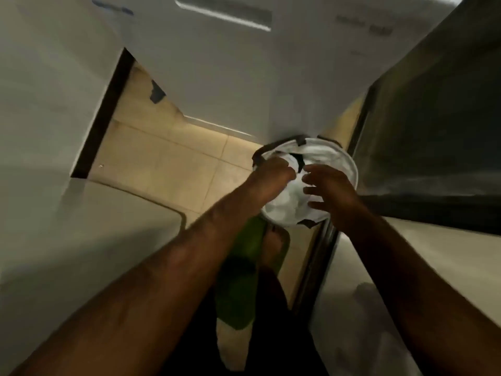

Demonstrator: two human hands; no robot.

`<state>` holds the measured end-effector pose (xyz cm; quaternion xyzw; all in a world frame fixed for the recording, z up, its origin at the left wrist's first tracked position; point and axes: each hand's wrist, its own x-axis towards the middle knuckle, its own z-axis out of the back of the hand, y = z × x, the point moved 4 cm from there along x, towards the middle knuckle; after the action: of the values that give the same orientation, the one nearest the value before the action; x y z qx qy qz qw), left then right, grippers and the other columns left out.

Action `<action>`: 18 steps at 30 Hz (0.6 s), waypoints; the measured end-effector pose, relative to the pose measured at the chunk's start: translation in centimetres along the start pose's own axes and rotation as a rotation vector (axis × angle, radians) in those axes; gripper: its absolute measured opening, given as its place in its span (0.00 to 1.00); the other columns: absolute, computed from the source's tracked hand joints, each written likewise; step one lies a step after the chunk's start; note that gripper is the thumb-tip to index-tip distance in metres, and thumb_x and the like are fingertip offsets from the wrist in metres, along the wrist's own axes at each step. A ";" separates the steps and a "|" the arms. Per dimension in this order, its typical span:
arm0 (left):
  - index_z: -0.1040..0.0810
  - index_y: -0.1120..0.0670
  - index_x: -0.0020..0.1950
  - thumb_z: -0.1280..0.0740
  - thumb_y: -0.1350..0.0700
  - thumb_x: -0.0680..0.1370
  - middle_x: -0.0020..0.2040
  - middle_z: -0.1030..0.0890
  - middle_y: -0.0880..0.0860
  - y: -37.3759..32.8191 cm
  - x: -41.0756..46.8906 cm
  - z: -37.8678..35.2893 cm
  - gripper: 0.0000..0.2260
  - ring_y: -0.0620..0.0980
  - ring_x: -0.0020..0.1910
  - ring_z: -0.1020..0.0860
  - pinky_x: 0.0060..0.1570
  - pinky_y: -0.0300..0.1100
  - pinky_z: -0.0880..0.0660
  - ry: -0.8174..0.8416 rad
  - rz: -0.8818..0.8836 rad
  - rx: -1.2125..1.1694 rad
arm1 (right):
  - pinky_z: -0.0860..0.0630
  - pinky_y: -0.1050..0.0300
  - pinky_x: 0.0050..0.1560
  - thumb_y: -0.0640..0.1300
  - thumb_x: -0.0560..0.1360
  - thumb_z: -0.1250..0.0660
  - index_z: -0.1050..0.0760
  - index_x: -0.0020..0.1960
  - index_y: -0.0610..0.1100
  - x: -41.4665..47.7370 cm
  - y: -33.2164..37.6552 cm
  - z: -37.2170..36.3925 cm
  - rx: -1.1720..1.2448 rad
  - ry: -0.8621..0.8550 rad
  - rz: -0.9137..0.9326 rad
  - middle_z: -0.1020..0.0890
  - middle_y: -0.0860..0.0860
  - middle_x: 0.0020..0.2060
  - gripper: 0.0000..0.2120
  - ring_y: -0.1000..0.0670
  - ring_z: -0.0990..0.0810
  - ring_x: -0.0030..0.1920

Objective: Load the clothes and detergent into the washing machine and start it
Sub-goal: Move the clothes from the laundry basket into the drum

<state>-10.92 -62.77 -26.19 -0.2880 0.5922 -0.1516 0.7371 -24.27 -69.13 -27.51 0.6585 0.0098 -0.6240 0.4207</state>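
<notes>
A round white laundry basket (348, 165) with dark handles stands on the tiled floor below me, holding white and dark clothes (284, 204). My left hand (273, 172) is down in the basket, its fingers closed on a piece of white cloth. Over the right half of the basket my right hand (329, 189) hovers with spread fingers, holding nothing. A large white appliance (230, 63), probably the washing machine, rises just beyond the basket; the view is blurred and its door is not visible.
A dark-fronted appliance or cabinet (433, 131) stands close on the right. A white surface (54, 104) fills the left. Between them lies a narrow strip of beige floor tiles (168, 164). My foot in a green sandal (254, 256) is just short of the basket.
</notes>
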 end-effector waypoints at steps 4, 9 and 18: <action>0.30 0.62 0.73 0.36 0.59 0.82 0.64 0.26 0.57 6.1 11.5 -6.1 0.19 0.61 0.66 0.26 0.50 0.46 0.27 0.036 0.168 0.158 | 0.25 0.50 0.52 0.38 0.78 0.29 0.26 0.72 0.47 10.5 -6.9 1.5 -0.104 -0.013 -0.110 0.21 0.43 0.63 0.23 0.46 0.24 0.56; 0.43 0.58 0.81 0.35 0.58 0.82 0.80 0.38 0.58 14.4 23.5 -9.9 0.30 0.58 0.76 0.35 0.70 0.45 0.34 0.014 0.212 0.206 | 0.26 0.49 0.56 0.41 0.78 0.29 0.32 0.77 0.51 23.3 -14.4 1.8 -0.134 0.007 -0.205 0.25 0.46 0.67 0.29 0.47 0.27 0.58; 0.38 0.55 0.78 0.36 0.49 0.79 0.78 0.37 0.62 19.9 37.9 -8.7 0.29 0.63 0.75 0.36 0.74 0.52 0.36 -0.160 0.116 0.698 | 0.24 0.47 0.53 0.47 0.77 0.30 0.33 0.75 0.51 39.0 -21.7 0.6 0.011 -0.007 -0.267 0.25 0.48 0.64 0.28 0.45 0.25 0.59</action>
<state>-12.07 -70.67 -69.14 0.0040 0.4606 -0.2797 0.8423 -27.82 -75.45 -71.60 0.6515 0.0924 -0.6767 0.3303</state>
